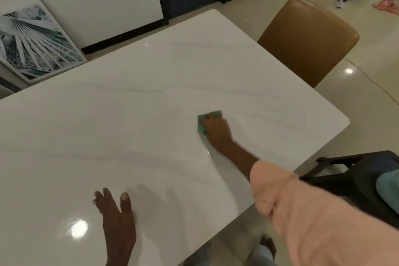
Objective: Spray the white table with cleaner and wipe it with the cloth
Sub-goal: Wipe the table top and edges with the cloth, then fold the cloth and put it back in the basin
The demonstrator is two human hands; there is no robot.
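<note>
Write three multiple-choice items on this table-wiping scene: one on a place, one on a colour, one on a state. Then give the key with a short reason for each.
1. Where is the brown chair?
A. At the table's far right side
B. On top of the table
C. Under the framed picture

2. What colour is the cloth?
A. Red
B. Green
C. Black

3. What is the left hand doing?
A. Holding a spray bottle
B. Gripping the cloth
C. Resting open and flat on the white table

Key:
1 A: its backrest rises beside the table's far right edge.
2 B: green shows around the fingers of the right hand pressing it down.
3 C: its fingers are spread on the surface and hold nothing.
</note>
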